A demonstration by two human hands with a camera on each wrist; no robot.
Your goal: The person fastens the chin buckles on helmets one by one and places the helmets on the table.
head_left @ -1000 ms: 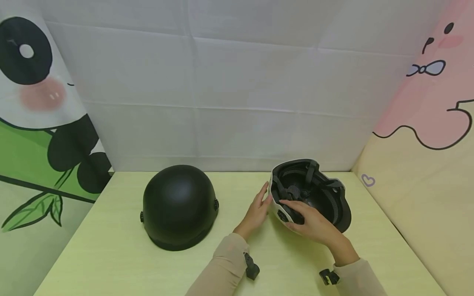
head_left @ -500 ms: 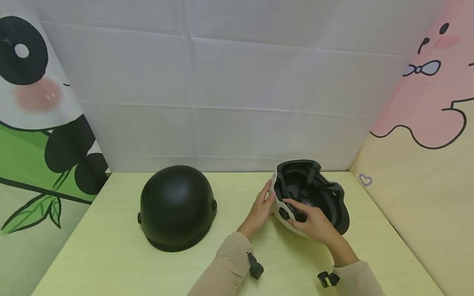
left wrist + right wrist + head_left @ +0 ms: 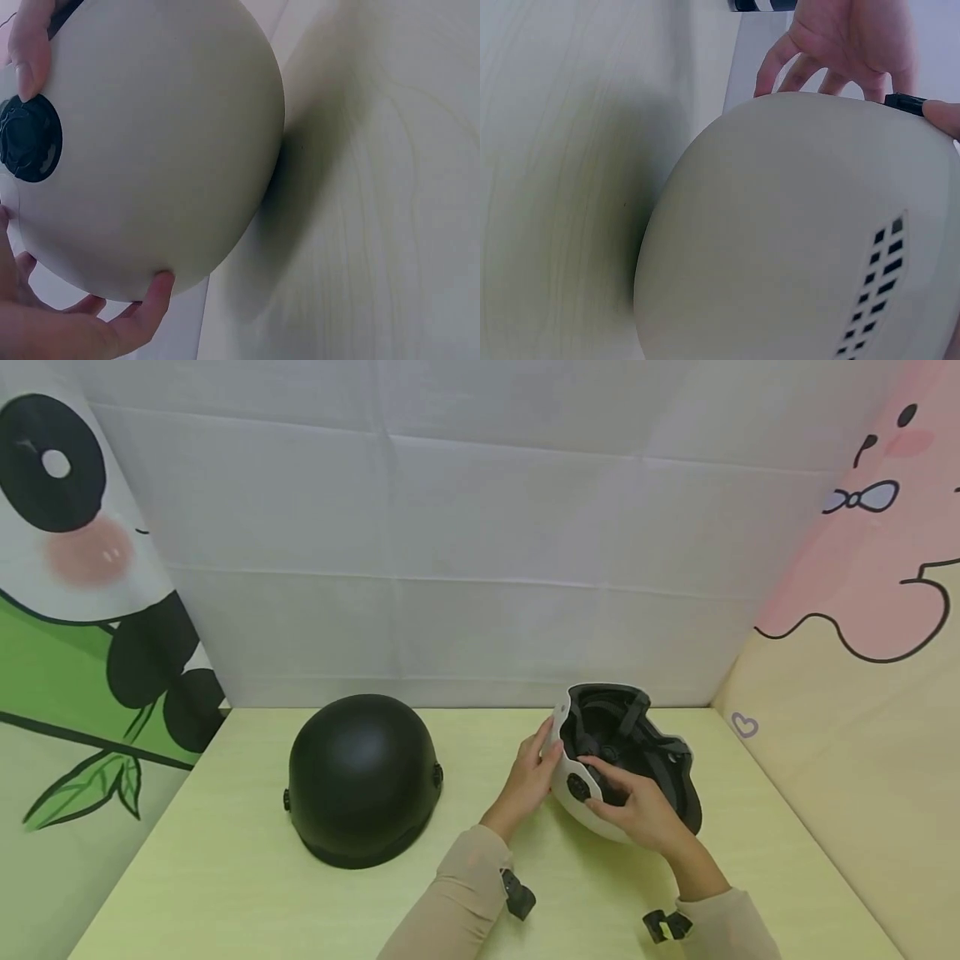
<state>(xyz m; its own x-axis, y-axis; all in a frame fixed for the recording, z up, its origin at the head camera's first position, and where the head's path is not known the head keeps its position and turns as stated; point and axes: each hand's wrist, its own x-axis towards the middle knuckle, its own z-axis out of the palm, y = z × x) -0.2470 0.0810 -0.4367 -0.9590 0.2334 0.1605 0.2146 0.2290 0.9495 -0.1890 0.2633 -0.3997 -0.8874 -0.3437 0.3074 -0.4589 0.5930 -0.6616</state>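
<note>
Your white helmet (image 3: 592, 814) sits tipped on its side at the right-rear of the surface (image 3: 225, 877), smooth cream shell, black padding & straps inside, black round knob on the rim. Your left hand (image 3: 528, 777) rests on the shell w/ fingers straight; your right hand (image 3: 637, 810) curls fingers over the rim. Black helmet (image 3: 362, 777) sits dome-up, well apart to the left.

A matte black dome-shaped helmet (image 3: 363, 779) sits shell-up on the left half of the pale yellow-green wooden bench (image 3: 225, 877). Behind the bench hangs a creased white cloth backdrop (image 3: 450, 543), flanked by a panda cartoon panel (image 3: 67, 610) on the left and a pink-and-cream cartoon panel (image 3: 862, 610) on the right.
</note>
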